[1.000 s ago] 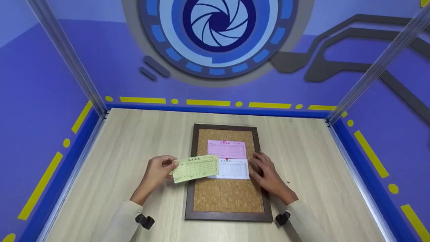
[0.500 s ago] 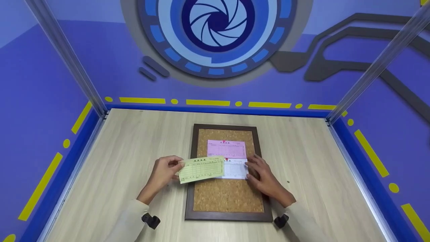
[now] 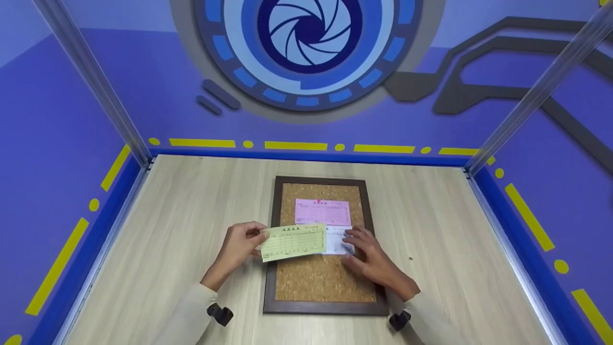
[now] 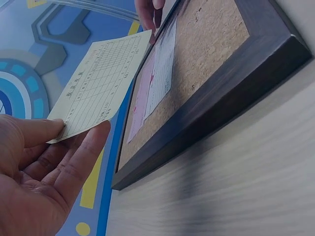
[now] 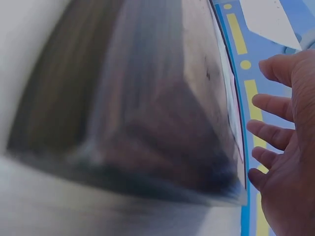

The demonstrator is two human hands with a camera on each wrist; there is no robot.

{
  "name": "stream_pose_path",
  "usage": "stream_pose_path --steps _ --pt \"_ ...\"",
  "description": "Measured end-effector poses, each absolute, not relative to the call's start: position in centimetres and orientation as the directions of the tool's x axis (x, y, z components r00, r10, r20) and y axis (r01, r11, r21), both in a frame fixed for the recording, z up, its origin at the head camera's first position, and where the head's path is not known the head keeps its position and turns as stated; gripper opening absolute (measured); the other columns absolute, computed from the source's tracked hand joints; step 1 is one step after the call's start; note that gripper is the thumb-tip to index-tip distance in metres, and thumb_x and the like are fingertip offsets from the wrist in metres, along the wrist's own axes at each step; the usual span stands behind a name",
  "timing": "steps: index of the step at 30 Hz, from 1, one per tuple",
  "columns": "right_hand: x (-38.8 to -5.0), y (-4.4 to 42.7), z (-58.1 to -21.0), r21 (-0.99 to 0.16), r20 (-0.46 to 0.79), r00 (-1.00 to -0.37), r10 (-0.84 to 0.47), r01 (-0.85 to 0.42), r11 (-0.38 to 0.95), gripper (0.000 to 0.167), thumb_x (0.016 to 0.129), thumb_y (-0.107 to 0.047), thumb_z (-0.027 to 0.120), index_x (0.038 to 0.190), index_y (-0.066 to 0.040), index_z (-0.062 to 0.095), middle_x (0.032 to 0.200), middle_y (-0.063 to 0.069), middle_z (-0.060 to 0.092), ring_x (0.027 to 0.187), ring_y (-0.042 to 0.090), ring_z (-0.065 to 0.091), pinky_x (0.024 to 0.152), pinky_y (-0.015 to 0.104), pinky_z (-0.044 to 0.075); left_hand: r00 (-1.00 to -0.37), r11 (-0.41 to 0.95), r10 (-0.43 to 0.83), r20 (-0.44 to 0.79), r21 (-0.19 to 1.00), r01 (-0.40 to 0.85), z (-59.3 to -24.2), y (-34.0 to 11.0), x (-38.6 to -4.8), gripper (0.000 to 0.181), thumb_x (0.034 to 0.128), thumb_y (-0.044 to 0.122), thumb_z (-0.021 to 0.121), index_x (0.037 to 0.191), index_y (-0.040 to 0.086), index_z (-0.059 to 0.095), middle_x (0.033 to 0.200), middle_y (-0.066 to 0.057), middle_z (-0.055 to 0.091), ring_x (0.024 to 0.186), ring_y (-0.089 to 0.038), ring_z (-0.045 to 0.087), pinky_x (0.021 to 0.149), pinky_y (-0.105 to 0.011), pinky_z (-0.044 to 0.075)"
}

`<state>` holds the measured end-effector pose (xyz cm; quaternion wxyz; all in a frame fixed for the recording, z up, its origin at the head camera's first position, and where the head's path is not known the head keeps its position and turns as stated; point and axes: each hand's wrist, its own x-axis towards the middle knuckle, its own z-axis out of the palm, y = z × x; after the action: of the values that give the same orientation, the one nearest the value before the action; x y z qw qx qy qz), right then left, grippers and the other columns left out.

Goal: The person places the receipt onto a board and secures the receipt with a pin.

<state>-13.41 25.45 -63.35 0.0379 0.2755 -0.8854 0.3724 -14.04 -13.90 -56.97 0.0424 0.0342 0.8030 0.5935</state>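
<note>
My left hand pinches the left end of a pale yellow-green printed slip, thumb on top, as the left wrist view confirms. The slip is held above a framed corkboard, covering part of a white printed slip on it. Over the board's right side is my right hand, its fingers spread and loosely bent beside the white slip's right end. Whether they touch it I cannot tell in the head view; in the right wrist view they hold nothing. A pink slip lies above the white one, fastened by a red pin.
The corkboard's dark wooden frame lies flat on a light wood-grain table. Blue printed panels stand at the back and both sides. A small dark speck is on the table right of the board.
My left hand has carried the yellow-green slip rightward, covering more of the white slip and its red pin. My right hand has shifted left, from the frame's right edge over the white slip's end.
</note>
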Motion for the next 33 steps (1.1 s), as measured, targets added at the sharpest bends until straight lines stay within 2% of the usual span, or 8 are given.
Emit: stream_pose_path --steps 8,13,15,18,21,25,30,33 --pt "-12.6 24.4 -62.4 -0.665 0.278 -0.842 -0.463 -0.516 0.539 0.041 0.100 -0.017 0.081 0.135 0.003 0.073 0.151 0.020 0.064 0.154 0.055 0.040 0.121 0.077 0.032 -0.988 0.277 0.156 -0.014 0.960 0.030 -56.7 -13.1 -13.7 0.012 0.1012 0.000 0.075 0.111 -0.003 0.080 0.095 -0.009 0.074 0.079 -0.017 0.071 0.061 -0.042 0.066" --pt "-12.3 23.9 -62.0 -0.673 0.332 -0.819 -0.468 -0.553 0.491 0.035 0.099 -0.013 0.082 0.129 0.004 0.075 0.142 0.018 0.068 0.146 0.056 0.048 0.119 0.074 0.037 -0.986 0.271 0.169 -0.015 0.962 0.031 -56.6 -12.6 -13.6 0.012 0.1018 0.002 0.075 0.112 -0.003 0.080 0.096 -0.008 0.074 0.082 -0.017 0.072 0.059 -0.036 0.065" --pt "-12.2 23.7 -61.8 -0.683 0.345 -0.819 -0.458 -0.554 0.477 0.032 0.099 -0.012 0.083 0.127 0.002 0.076 0.138 0.017 0.070 0.143 0.054 0.053 0.117 0.072 0.040 -0.984 0.264 0.178 -0.015 0.964 0.033 -56.5 -12.4 -13.5 0.012 0.1019 0.001 0.075 0.112 -0.002 0.080 0.097 -0.008 0.076 0.082 -0.017 0.072 0.058 -0.034 0.064" --pt "-11.9 23.4 -61.4 -0.710 0.332 -0.836 -0.436 -0.526 0.469 0.028 0.100 -0.014 0.083 0.125 -0.004 0.078 0.134 0.011 0.073 0.142 0.050 0.057 0.117 0.069 0.042 -0.981 0.255 0.196 -0.012 0.966 0.039 -56.4 -12.2 -13.4 0.011 0.1020 0.001 0.074 0.111 -0.001 0.080 0.096 -0.007 0.076 0.080 -0.017 0.072 0.058 -0.036 0.065" --pt "-11.7 23.3 -61.1 -0.769 0.280 -0.859 -0.429 -0.468 0.435 0.024 0.102 -0.016 0.080 0.125 -0.009 0.079 0.130 0.005 0.075 0.134 0.040 0.066 0.113 0.062 0.051 -0.977 0.248 0.212 -0.010 0.968 0.044 -56.4 -12.0 -13.3 0.011 0.1021 0.000 0.074 0.110 -0.001 0.081 0.095 -0.007 0.075 0.079 -0.017 0.071 0.060 -0.037 0.065" --pt "-11.3 23.3 -60.8 -0.852 0.193 -0.897 -0.397 -0.354 0.385 0.019 0.105 -0.015 0.076 0.123 -0.009 0.079 0.120 0.005 0.079 0.113 0.025 0.076 0.096 0.044 0.064 -0.973 0.243 0.230 -0.010 0.969 0.047 -56.6 -11.6 -13.0 0.012 0.1018 0.000 0.074 0.111 -0.002 0.080 0.096 -0.008 0.075 0.080 -0.016 0.072 0.060 -0.036 0.066" --pt "-10.8 23.4 -61.1 -0.873 0.181 -0.922 -0.343 -0.311 0.374 0.011 0.105 -0.012 0.076 0.114 -0.007 0.080 0.105 0.004 0.080 0.094 0.015 0.075 0.082 0.028 0.064 -0.969 0.229 0.245 -0.023 0.973 0.035 -56.8 -11.2 -12.9 0.013 0.1017 0.000 0.074 0.113 -0.004 0.079 0.098 -0.009 0.075 0.082 -0.016 0.073 0.063 -0.039 0.067" --pt "-10.5 23.5 -61.3 -0.888 0.186 -0.925 -0.331 -0.302 0.347 0.007 0.106 -0.012 0.075 0.109 -0.008 0.080 0.096 0.005 0.078 0.084 0.019 0.074 0.074 0.025 0.061 -0.967 0.226 0.251 -0.032 0.974 0.027 -56.9 -10.9 -12.8 0.012 0.1021 0.001 0.074 0.113 -0.002 0.079 0.099 -0.009 0.075 0.083 -0.016 0.073 0.063 -0.040 0.067"
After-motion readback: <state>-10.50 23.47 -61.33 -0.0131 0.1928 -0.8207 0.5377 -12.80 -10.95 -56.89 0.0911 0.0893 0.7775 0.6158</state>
